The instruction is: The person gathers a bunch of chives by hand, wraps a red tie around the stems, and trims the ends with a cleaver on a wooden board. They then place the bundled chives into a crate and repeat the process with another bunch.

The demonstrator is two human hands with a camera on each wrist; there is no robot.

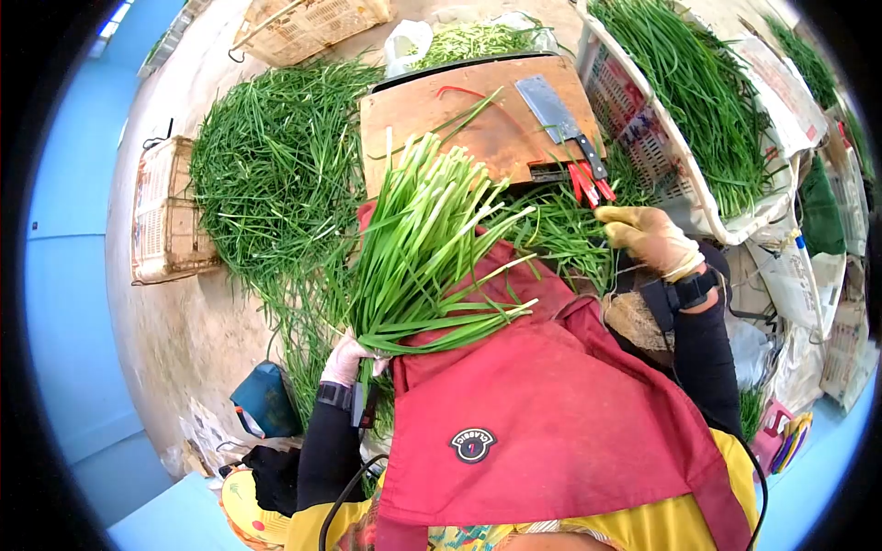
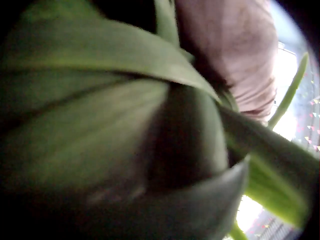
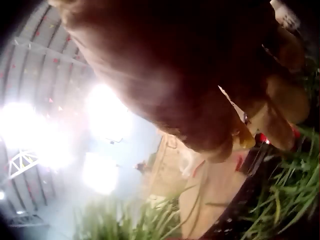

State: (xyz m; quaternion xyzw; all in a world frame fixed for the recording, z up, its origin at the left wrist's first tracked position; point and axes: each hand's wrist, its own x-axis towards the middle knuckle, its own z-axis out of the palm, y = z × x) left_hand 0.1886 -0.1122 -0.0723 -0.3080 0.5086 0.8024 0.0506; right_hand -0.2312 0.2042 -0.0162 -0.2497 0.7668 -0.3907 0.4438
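Observation:
My gloved left hand grips the leafy lower end of a large bunch of green stalks, whose pale cut ends fan out toward a wooden board. Broad green leaves fill most of the left wrist view beside the glove. My right hand, in a yellowed glove, is just below some red strips at the board's near right corner. Its fingers are extended and slightly bent, and no held item shows. A cleaver lies on the board, its black handle toward the right hand.
Loose greens are heaped left of the board, with a crate beyond them. At the right stands a large crate full of long greens. Behind the board is a bag of cut pieces. A red apron covers the lap.

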